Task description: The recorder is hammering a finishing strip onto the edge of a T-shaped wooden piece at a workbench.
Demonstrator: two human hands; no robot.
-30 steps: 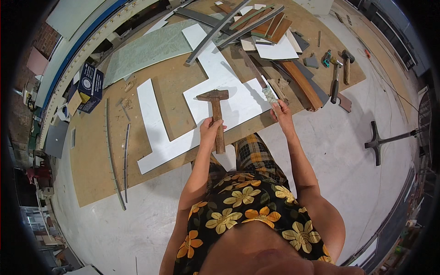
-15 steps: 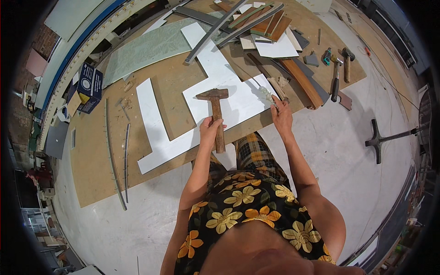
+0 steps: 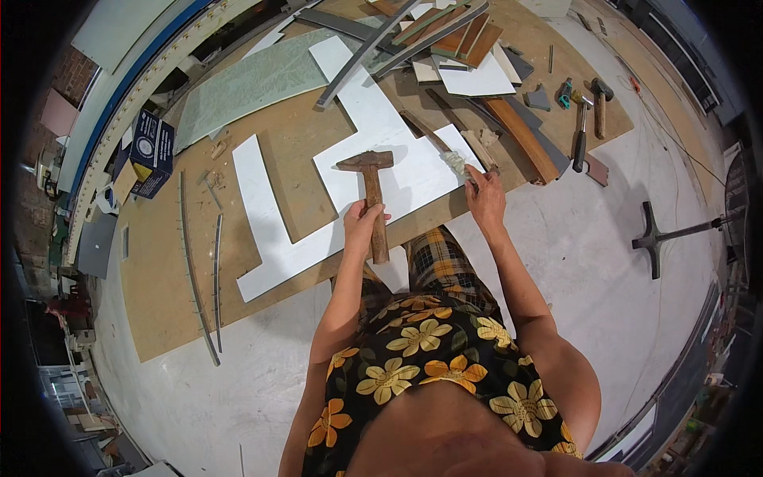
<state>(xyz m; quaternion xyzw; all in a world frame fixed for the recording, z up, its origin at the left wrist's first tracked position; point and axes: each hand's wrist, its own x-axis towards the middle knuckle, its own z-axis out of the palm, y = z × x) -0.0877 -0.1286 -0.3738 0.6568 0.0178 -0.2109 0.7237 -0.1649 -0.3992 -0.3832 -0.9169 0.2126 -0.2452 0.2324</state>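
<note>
My left hand [image 3: 362, 226] is closed round the wooden handle of a hammer [image 3: 373, 187], whose rusty brown head points away from me. The hammer is over a large white cut-out panel [image 3: 397, 191], near its front edge. My right hand [image 3: 486, 199] grips the end of a long flat-bladed tool [image 3: 455, 162] with a pale, wrapped-looking handle. Its brown blade slants away to the left above the panel's right part. The tool's exact kind is unclear. My right fingertips partly hide the handle's end.
The panel lies on a brown board [image 3: 159, 294]. Wood and panel offcuts [image 3: 477, 75] are heaped at the far right, by another hammer [image 3: 582, 131], a mallet [image 3: 602, 111] and pliers [image 3: 565, 93]. Thin metal strips [image 3: 217, 278] and a dark blue box [image 3: 151, 155] are at left.
The tool in my right hand has turned, so its blade shows broad and brown instead of as a thin line. My left hand keeps the hammer almost still.
</note>
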